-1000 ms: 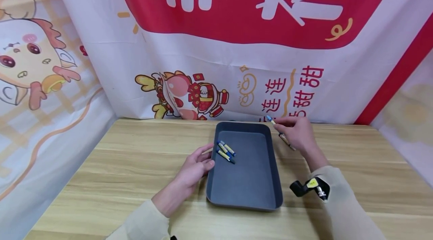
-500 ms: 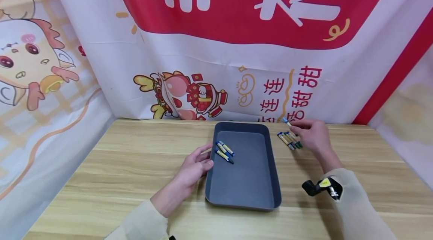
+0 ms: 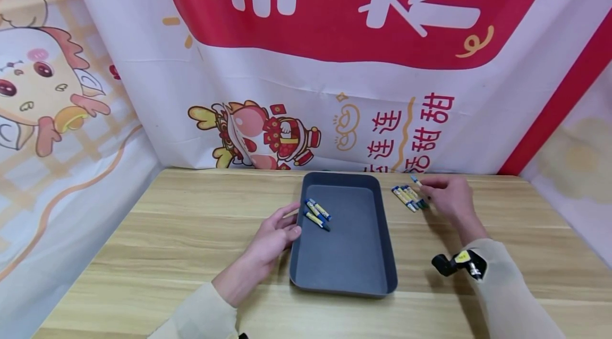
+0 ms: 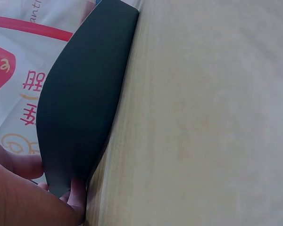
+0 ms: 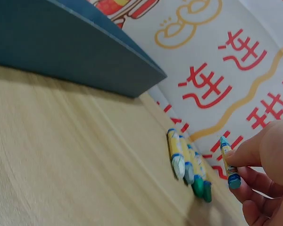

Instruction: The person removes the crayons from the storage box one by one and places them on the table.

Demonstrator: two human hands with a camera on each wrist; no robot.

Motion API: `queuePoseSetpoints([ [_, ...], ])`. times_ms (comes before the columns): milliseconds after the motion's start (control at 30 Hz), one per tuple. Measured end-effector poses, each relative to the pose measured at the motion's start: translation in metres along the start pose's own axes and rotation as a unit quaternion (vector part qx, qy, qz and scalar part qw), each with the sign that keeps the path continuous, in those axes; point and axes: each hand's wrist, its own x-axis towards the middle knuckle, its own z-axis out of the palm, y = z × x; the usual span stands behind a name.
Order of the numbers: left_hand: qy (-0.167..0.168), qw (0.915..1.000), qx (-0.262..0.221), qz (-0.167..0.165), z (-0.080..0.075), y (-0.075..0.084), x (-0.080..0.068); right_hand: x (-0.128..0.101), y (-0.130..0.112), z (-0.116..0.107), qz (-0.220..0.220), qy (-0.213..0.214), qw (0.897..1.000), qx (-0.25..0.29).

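Note:
A crayon with a light blue tip and a yellow wrapper is pinched between the thumb and fingers of my right hand. That hand is just right of a row of several crayons lying side by side on the table; in the right wrist view their ends look white, grey-blue and green. My left hand holds the left wall of a dark grey tray, its fingers at the outer side and rim in the left wrist view. Inside the tray, near its left wall, lie 3 crayons with yellow wrappers.
The wooden table ends at a white printed cloth hanging behind it. Another printed cloth hangs along the left side. A black wrist camera sits on the right sleeve.
My right hand has moved right with the crayon, from beside the tray's far right corner to beyond the crayon row, uncovering that row, and has come lower. The left hand stays at the tray.

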Motion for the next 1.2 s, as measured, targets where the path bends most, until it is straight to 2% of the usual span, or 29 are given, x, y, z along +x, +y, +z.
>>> queuePoseSetpoints([
  [167,0.000,1.0000,0.000,0.000,-0.001,-0.001,0.000,0.003,0.005,0.001,0.043,-0.032,0.999,-0.002],
  [300,0.000,1.0000,-0.002,-0.001,-0.001,-0.001,0.000,0.006,0.009,0.003,0.051,-0.035,0.998,-0.013],
  [600,-0.003,1.0000,-0.004,0.002,-0.001,0.000,0.001,0.010,0.013,0.006,0.048,-0.034,0.998,-0.034],
  [833,-0.002,1.0000,-0.006,0.005,0.000,0.001,0.000,0.012,0.015,0.010,0.050,-0.026,0.998,-0.029],
  [1200,-0.003,1.0000,-0.001,0.003,0.000,0.002,0.001,0.011,0.016,0.010,0.043,-0.035,0.998,-0.038],
])
